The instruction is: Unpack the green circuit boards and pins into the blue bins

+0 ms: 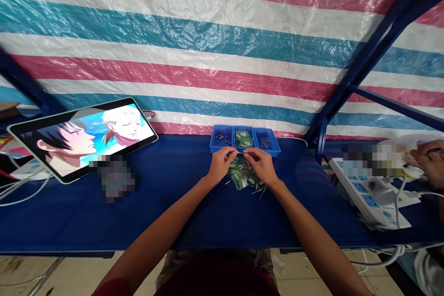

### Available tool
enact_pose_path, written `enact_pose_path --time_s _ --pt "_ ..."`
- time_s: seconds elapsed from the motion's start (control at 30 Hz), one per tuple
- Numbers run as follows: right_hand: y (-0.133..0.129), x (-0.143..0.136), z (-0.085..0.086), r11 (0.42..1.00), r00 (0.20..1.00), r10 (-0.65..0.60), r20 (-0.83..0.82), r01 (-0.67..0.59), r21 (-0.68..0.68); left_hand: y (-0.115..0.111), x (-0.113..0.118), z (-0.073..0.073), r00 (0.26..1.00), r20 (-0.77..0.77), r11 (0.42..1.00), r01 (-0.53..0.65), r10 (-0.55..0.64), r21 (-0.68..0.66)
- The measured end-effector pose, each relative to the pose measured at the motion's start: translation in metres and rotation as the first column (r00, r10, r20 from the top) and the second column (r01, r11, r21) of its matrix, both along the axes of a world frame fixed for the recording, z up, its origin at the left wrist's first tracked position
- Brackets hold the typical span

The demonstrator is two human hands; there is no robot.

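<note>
My left hand [221, 163] and my right hand [261, 164] meet fingertip to fingertip over the front edge of the blue trays. Between them they pinch a small thin piece [240, 152], too small to make out fully. Just below lies a pile of green packets [241, 176] mixed with thin metallic pieces [258, 189]. Behind my hands stand three joined blue trays: the left tray [222, 136] and right tray [266, 139] hold dark thin pieces, while green packets [243, 136] lie in the middle one.
A tablet [86, 138] showing a cartoon leans at the left of the blue table [180, 212], with a blurred dark object beside it. On the right are a white power strip [364, 194] with cables and another person's hand [432, 162]. A striped sheet hangs behind.
</note>
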State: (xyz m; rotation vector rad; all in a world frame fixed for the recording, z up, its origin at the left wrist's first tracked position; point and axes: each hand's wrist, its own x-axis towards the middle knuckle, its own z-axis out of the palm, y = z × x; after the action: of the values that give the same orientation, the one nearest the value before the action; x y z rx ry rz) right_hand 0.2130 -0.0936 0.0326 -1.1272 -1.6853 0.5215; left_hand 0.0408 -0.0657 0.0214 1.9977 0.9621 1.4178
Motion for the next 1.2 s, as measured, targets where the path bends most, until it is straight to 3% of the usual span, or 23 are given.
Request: enact_pose_path --time_s 0.17,0.4,0.67,0.87,1.1,1.2 --pt "-0.0015 -0.002 0.0022 1.0 0.999 0.0 -0.044 0.0 -0.014 -0.0035 0.0013 -0.0011 0.999 -0.029 0.999 -0.038 0.038 -0.001" --pt "-0.0004 -0.0007 0.0021 0.999 0.998 -0.041 0.058 0.041 -0.003 -0.0062 0.0027 0.0001 0.998 0.046 0.999 -0.04 0.039 0.024" --pt "-0.0011 -0.0028 -0.0009 0.999 0.995 -0.046 0.092 0.046 0.005 -0.0067 0.0058 0.0007 0.972 0.233 0.985 0.076 -0.039 -0.152" --pt "0.0 -0.002 -0.0005 0.996 0.993 -0.092 0.069 0.091 0.018 -0.0104 0.006 0.006 0.938 0.334 0.97 0.164 -0.097 -0.18" --pt "-0.0015 0.0003 0.0012 0.992 0.989 -0.127 0.078 0.124 0.034 -0.0071 0.0023 0.0049 0.992 0.106 0.989 0.082 -0.069 -0.121" --pt "-0.0035 -0.0005 0.0034 0.99 0.988 -0.136 0.073 0.134 0.037 -0.0064 0.0016 0.0051 0.995 0.088 0.991 0.047 -0.036 -0.127"
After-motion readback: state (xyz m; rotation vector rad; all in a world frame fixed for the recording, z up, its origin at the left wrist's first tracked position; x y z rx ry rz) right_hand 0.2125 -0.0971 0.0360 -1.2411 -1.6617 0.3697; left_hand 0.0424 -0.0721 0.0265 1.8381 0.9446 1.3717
